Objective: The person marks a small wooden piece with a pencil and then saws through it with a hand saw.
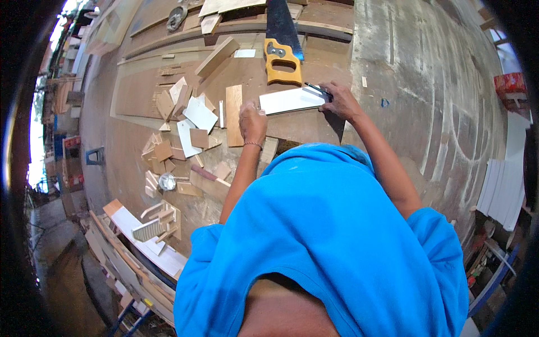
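A narrow white board (293,100) lies crosswise on the worktable in front of me. My left hand (253,122) is curled closed at its left end, beside a plain wooden strip (233,115). At the board's right end, my right hand (341,101) has a dark pen or pencil (316,87) between its fingers, while the other fingers press against the board's edge. Just beyond the board rests a handsaw (282,63) with a yellow handle, its blade pointing away. What exactly the left fingertips grip is hidden.
Offcuts, some white (200,114) and some brown (163,150), are heaped left of my left arm, near a small round metal tin (167,181). A thick wood block (217,57) and long planks (224,29) lie farther off. A small wooden model (160,223) stands lower left.
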`<action>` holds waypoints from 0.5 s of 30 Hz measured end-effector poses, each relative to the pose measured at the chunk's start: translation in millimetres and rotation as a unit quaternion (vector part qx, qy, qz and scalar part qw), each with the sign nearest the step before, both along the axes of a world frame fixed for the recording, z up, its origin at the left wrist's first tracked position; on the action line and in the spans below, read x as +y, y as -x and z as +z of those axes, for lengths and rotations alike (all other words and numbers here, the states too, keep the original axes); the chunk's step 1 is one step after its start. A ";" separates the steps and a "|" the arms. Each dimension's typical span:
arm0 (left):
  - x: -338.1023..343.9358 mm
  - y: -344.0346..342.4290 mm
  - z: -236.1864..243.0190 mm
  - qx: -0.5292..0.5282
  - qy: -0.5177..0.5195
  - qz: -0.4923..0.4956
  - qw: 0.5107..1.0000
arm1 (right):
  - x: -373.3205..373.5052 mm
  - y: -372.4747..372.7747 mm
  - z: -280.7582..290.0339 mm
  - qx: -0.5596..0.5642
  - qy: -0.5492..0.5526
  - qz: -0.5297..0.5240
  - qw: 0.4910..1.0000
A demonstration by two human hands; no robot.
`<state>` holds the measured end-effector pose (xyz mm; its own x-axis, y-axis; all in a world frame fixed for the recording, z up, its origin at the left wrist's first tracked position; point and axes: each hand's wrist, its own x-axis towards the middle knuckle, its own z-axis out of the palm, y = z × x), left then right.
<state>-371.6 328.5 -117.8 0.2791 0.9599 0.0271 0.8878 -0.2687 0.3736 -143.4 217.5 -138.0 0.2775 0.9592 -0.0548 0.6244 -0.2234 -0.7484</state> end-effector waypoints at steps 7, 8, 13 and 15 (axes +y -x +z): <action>-9.5 -39.0 -1.8 -0.103 -0.067 -0.353 0.928 | 1.2 -3.1 -6.2 -0.003 -0.019 0.008 1.000; -11.5 -43.8 -3.0 -0.118 -0.068 -0.406 0.903 | 1.0 -2.3 -6.6 -0.003 -0.021 0.007 1.000; -6.5 -64.2 -13.5 -0.064 -0.084 -0.465 0.879 | 1.3 -3.1 -7.7 -0.027 -0.027 0.013 0.999; -6.6 -68.2 -13.2 -0.060 -0.078 -0.473 0.876 | -0.2 -7.3 -5.6 0.033 -0.025 -0.015 0.999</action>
